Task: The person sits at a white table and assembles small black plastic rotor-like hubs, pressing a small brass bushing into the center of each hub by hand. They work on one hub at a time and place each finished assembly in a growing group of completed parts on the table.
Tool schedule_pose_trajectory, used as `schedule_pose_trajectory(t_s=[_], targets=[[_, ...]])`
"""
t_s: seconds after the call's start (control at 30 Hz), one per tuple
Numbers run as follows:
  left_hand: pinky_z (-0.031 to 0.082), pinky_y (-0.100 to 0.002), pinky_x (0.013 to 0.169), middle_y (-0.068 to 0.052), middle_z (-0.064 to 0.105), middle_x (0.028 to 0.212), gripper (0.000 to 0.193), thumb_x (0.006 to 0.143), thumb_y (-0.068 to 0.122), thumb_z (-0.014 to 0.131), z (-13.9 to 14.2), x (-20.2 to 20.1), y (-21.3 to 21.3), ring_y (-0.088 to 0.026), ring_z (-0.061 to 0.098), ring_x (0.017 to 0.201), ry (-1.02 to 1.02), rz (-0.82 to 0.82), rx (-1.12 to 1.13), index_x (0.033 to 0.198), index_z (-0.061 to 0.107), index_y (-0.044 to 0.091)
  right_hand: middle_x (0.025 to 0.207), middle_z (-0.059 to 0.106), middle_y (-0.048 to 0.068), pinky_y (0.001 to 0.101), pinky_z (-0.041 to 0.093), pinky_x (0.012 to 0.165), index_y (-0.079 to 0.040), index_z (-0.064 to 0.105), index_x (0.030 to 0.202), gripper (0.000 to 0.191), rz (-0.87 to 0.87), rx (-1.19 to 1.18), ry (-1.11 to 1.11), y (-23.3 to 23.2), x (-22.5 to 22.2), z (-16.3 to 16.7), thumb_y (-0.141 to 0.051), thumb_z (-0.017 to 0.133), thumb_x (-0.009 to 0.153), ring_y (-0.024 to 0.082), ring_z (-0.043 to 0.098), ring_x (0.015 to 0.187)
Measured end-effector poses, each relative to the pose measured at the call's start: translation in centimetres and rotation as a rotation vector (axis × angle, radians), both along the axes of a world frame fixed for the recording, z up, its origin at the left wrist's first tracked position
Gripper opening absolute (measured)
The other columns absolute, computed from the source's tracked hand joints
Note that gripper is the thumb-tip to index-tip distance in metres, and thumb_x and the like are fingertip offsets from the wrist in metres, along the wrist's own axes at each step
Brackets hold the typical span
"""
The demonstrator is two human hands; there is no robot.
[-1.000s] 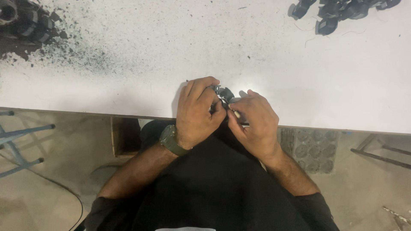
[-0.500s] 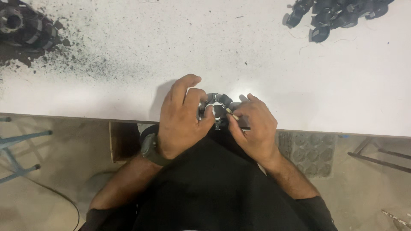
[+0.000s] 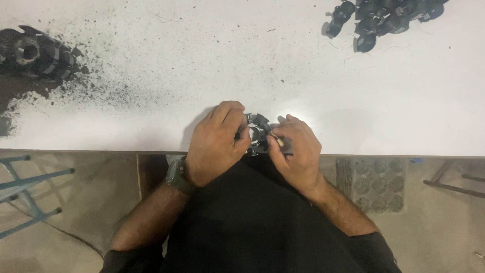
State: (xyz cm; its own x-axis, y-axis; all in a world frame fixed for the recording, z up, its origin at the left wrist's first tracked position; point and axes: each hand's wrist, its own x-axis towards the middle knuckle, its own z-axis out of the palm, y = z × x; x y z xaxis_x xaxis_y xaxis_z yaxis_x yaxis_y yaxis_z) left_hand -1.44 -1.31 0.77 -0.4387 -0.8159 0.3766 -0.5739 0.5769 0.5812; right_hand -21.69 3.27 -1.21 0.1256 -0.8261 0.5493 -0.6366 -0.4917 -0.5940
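At the table's [image 3: 384, 121] near edge, the left hand [image 3: 217, 144] clasps a small dark ring-shaped part [image 3: 256, 132], seemingly to steady it, while the right hand [image 3: 298, 151] pinches a thin tool [image 3: 277, 141] against its rim. Farther off lie a heap of similar dark parts [image 3: 384, 20] and a sooty pile [image 3: 35, 55].

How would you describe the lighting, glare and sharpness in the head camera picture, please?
In the head view, light is even and bright on the white table, with a small glare spot beside the right hand; the left hand casts a soft shadow to its left; the small dark ring-shaped part between both hands is slightly soft, its detail hard to make out; the floor below is dimmer.
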Motion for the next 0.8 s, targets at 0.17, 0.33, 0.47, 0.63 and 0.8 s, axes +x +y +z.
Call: schedule_pose_trajectory(t_s=[0.17,0.33,0.47,0.63,0.8], targets=[[0.053,-0.043,0.079,-0.015,0.06,0.115,0.03,0.085,0.013,0.077,0.1,-0.3,0.1,-0.031,0.063,0.097,-0.057,-0.006,0.023,0.106,0.061,-0.001,0.098,0.071,0.012,0.0462,0.059,0.1,-0.002,0.063,0.105,0.024,-0.027,-0.017,-0.014,-0.5,0.2,-0.4,0.001,0.079,0.088,0.032,0.072,0.099],[0.053,-0.042,0.079,-0.016,0.059,0.115,0.027,0.089,0.014,0.074,-0.3,-0.9,0.2,-0.031,0.062,0.097,-0.167,0.029,0.028,0.108,0.061,-0.002,0.098,0.071,0.014,0.038,0.059,0.079,-0.002,0.062,0.104,0.024,-0.019,0.063,-0.007,-0.5,0.2,-0.9,0.001,0.079,0.087,0.029,0.072,0.092],[0.054,-0.042,0.08,-0.011,0.061,0.112,0.021,0.089,0.013,0.074,-0.1,-0.8,-0.2,-0.029,0.064,0.096,-0.152,-0.001,0.057,0.103,0.062,0.002,0.097,0.07,0.012,0.0406,0.061,0.087,-0.003,0.062,0.105,0.023,-0.019,0.025,-0.008,-0.4,0.2,-0.9,0.001,0.079,0.089,0.027,0.071,0.092],[0.056,-0.042,0.081,-0.016,0.062,0.118,0.025,0.082,0.013,0.079,0.4,-0.4,-0.1,-0.031,0.065,0.1,-0.084,0.03,-0.042,0.097,0.061,0.002,0.097,0.071,0.013,0.0408,0.06,0.086,-0.002,0.064,0.101,0.021,-0.015,0.076,-0.022,-0.3,-0.1,-0.6,0.0,0.079,0.086,0.031,0.072,0.093],[0.055,-0.04,0.077,-0.017,0.062,0.115,0.029,0.083,0.016,0.08,0.4,-0.8,0.1,-0.031,0.065,0.097,-0.166,0.011,-0.004,0.102,0.064,0.0,0.097,0.07,0.012,0.042,0.061,0.092,-0.002,0.063,0.101,0.021,0.004,0.052,-0.039,-0.3,0.0,-0.5,0.0,0.078,0.087,0.032,0.072,0.094]])
